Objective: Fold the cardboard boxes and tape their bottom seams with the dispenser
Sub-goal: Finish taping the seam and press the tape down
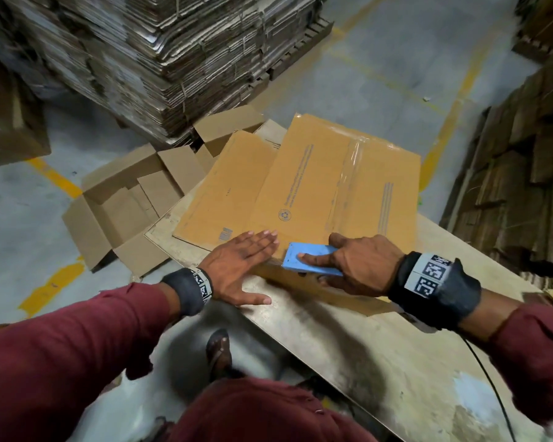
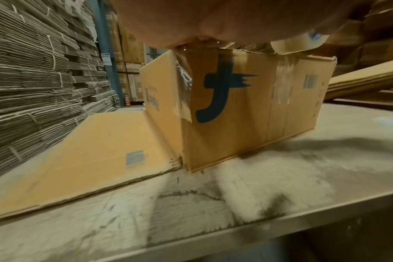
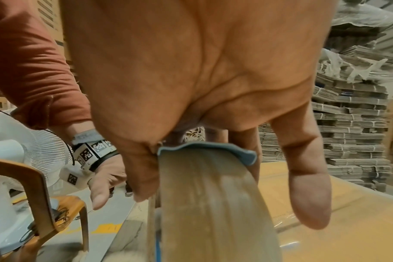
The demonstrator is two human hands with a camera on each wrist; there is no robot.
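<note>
A brown cardboard box [image 1: 316,173] stands upside down on the table [image 1: 396,346], its closed bottom flaps facing up. A strip of clear tape [image 1: 351,161] runs along its seam. My left hand [image 1: 249,253] lies flat, fingers straight, on the box's near left corner. My right hand [image 1: 358,266] grips the blue tape dispenser [image 1: 310,253] at the box's near edge, index finger stretched along its top. In the left wrist view the box side [image 2: 247,109] shows a blue logo, and tape [image 2: 184,85] hangs over its corner. In the right wrist view the dispenser [image 3: 204,177] sits under my palm.
A flat cardboard sheet [image 1: 224,186] lies on the table left of the box. Open boxes [image 1: 122,205] sit on the floor to the left. Tall stacks of flat cartons [image 1: 173,59] stand behind and at the right [image 1: 524,154]. A fan [image 3: 34,150] and chair [image 3: 45,195] are at my left.
</note>
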